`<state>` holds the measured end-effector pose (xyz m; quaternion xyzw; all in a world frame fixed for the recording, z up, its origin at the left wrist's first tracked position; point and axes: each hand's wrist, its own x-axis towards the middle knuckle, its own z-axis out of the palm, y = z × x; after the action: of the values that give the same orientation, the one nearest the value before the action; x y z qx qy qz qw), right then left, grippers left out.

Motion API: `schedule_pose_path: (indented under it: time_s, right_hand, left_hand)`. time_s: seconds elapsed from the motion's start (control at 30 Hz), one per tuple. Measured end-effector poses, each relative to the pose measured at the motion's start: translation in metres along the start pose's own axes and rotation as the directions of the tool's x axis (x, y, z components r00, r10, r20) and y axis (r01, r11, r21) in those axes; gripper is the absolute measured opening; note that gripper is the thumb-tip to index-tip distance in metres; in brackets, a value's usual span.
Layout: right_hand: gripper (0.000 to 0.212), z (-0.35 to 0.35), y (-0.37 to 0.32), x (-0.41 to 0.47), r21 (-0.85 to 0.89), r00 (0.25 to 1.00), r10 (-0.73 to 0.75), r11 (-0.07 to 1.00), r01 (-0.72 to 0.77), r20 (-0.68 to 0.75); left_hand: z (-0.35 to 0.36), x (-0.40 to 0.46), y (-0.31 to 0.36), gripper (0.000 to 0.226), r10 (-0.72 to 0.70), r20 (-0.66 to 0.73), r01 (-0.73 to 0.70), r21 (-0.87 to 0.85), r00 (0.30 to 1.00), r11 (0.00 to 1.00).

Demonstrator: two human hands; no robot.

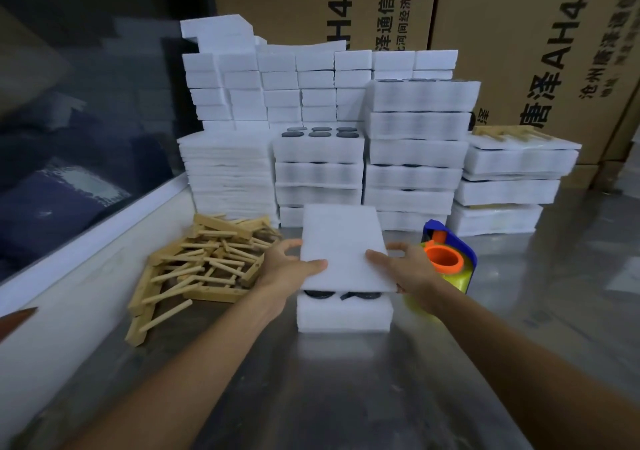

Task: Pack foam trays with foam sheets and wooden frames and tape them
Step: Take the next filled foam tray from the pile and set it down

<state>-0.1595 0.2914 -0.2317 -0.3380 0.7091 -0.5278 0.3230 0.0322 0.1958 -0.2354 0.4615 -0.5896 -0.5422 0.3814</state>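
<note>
A white foam tray (pixel 344 312) with dark round parts in its pockets stands on the steel table in front of me. A white foam sheet (pixel 343 245) is held just over it, its near edge a little above the tray. My left hand (pixel 289 269) grips the sheet's left edge, thumb on top. My right hand (pixel 407 267) grips the right edge the same way. A heap of wooden frames (pixel 204 264) lies to the left of the tray. A tape dispenser (pixel 446 262), blue and yellow with an orange core, stands just right of my right hand.
Stacks of filled foam trays (pixel 415 151) and foam sheets (pixel 227 172) stand behind the tray. Packed bundles (pixel 512 179) with a wooden frame on top sit at the right. Large cardboard boxes (pixel 519 33) rise at the back. A white ledge (pixel 86 241) borders the table's left side.
</note>
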Motion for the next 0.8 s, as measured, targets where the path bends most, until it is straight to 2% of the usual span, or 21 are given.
schedule_pose_path:
  time_s: [0.13,0.23,0.37,0.5,0.67,0.8]
  right_hand:
    - [0.060,0.002,0.010,-0.001,-0.202,0.986,-0.161,0.968,0.149,-0.045]
    - [0.063,0.003,0.013,-0.002,-0.327,0.980,-0.196,0.929,0.174,-0.037]
    - [0.065,0.004,0.015,-0.004,-0.356,0.979,-0.199,0.919,0.172,-0.040]
    - [0.056,0.009,0.019,-0.006,-0.446,0.965,-0.261,0.867,0.223,-0.026]
    - [0.046,0.016,0.017,-0.002,-0.417,0.977,-0.213,0.886,0.201,0.020]
    - [0.036,0.019,0.016,-0.004,-0.335,0.984,-0.179,0.927,0.169,0.001]
  left_hand:
    - [0.004,-0.007,-0.005,0.071,0.041,-0.057,-0.029,0.204,0.998,0.978]
    - [0.003,-0.009,-0.010,0.067,0.055,-0.088,-0.034,0.223,0.995,0.974]
    - [0.001,-0.007,-0.014,0.058,0.072,-0.080,-0.046,0.293,0.994,0.955]
    - [0.000,-0.004,-0.020,0.050,0.071,-0.052,-0.052,0.299,0.996,0.953]
    - [0.003,0.003,-0.023,0.033,0.177,-0.067,-0.133,0.424,0.982,0.896]
    - [0.005,0.008,-0.023,0.032,0.176,-0.086,-0.121,0.444,0.981,0.888]
